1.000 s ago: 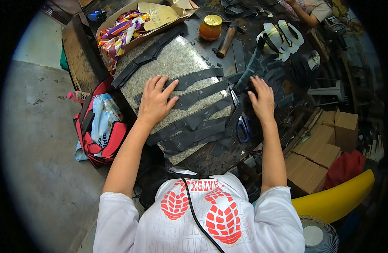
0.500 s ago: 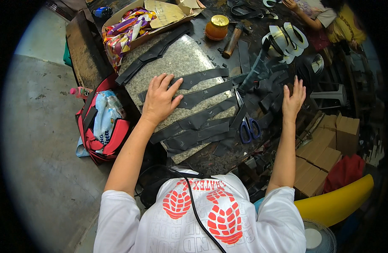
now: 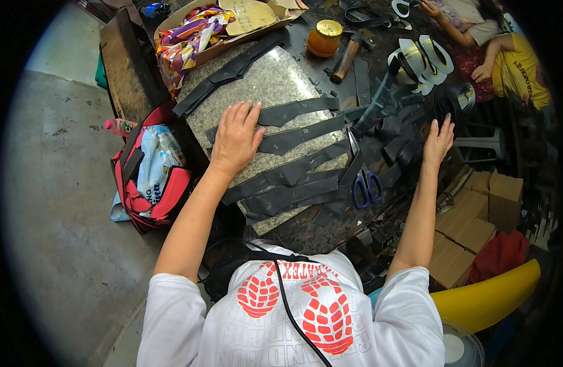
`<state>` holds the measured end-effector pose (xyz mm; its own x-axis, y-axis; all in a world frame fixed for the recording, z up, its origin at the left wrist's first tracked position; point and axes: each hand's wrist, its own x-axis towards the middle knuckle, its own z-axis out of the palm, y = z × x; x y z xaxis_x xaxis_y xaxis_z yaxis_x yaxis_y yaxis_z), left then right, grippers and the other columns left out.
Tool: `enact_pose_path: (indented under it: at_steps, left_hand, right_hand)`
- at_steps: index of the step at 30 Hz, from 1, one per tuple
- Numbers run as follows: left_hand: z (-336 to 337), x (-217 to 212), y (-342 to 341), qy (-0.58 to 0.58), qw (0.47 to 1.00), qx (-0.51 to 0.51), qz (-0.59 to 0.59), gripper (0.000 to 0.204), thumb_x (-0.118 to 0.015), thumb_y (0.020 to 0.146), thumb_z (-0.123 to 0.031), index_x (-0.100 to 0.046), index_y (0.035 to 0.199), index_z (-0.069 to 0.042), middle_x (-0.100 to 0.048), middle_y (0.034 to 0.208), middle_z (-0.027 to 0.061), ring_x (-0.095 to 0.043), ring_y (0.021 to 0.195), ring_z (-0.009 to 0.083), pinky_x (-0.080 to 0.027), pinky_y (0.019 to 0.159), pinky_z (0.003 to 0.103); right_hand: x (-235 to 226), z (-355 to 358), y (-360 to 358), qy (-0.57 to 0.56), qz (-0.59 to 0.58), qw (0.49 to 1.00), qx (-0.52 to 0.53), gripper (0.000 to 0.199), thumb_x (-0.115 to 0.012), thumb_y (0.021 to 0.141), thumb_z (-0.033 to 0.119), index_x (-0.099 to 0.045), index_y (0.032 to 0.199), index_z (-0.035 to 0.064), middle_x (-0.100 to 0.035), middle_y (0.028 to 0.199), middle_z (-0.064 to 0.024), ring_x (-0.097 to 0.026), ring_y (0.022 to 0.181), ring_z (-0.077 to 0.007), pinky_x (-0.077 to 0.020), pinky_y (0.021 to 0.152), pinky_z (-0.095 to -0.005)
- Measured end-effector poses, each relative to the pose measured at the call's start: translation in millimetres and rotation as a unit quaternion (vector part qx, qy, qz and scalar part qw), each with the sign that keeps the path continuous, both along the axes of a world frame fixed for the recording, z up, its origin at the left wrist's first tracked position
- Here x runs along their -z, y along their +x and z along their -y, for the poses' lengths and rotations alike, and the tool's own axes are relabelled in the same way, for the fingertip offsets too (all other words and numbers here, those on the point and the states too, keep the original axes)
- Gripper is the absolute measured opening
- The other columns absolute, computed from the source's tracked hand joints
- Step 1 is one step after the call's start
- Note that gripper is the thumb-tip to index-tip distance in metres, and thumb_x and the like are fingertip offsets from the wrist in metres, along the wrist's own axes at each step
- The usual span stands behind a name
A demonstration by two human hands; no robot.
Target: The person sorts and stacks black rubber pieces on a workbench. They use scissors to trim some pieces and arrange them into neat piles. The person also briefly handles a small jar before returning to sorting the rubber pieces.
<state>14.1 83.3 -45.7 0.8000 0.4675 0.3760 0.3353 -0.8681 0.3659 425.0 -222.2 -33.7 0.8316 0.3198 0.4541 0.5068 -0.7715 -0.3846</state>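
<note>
My left hand [image 3: 235, 137] lies open, palm down, on the left ends of dark cut strips on a speckled stone slab [image 3: 281, 72]. Its fingers point away from me and hide part of the strips beneath. Several shaped black strips, one of them a curved strip [image 3: 303, 136] with pale marks, lie in rows across the slab. On the right, my right hand [image 3: 438, 142] is open with fingers extended, beside a heap of black scraps [image 3: 394, 144], holding nothing visible. Scissors with blue handles [image 3: 367, 191] rest between that heap and the slab. More long black strips [image 3: 223, 76] lie at the slab's far left.
Beyond the slab stand an amber jar with a gold lid [image 3: 324, 38] and a hammer [image 3: 347, 58]. A box [image 3: 263, 27] holds colourful cloth. White-and-black curved pieces [image 3: 422, 60] lie far right, near another person's hand [image 3: 482, 73]. A red bag [image 3: 171, 196] is at left, cardboard boxes [image 3: 468, 214] at right.
My left hand's fingers have drawn closer together, still over the strips. My right hand has shifted slightly right. At the far right, more of the person in yellow has come into view.
</note>
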Motion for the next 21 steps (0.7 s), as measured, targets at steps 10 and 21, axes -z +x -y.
enact_pose_path:
  at_steps: [10, 21]
  left_hand:
    - [0.6, 0.4, 0.7, 0.008, 1.000, -0.004, -0.005, 0.054, -0.073, 0.088, -0.022, -0.057, 0.136, -0.003, -0.056, 0.136, 0.0192, -0.050, 0.130, 0.0371, -0.037, 0.115, 0.050]
    - [-0.2, -0.1, 0.8, 0.002, 1.000, -0.006, 0.002, 0.051, -0.074, 0.087, -0.021, -0.060, 0.133, -0.002, -0.056, 0.136, 0.0181, -0.050, 0.129, 0.0381, -0.039, 0.112, 0.050]
  right_hand:
    - [-3.0, -25.1, -12.4, -0.005, 0.020, 0.998, -0.052, 0.065, -0.052, 0.103, 0.049, -0.040, 0.158, 0.0154, -0.032, 0.163, -0.0249, -0.029, 0.148, -0.0466, -0.0225, 0.121, -0.0535]
    - [0.5, -61.2, -59.1, -0.118, 0.006, 0.942, -0.315, 0.069, -0.070, 0.092, 0.037, -0.048, 0.152, 0.0107, -0.044, 0.156, -0.0215, -0.035, 0.147, -0.0437, -0.0280, 0.121, -0.0496]
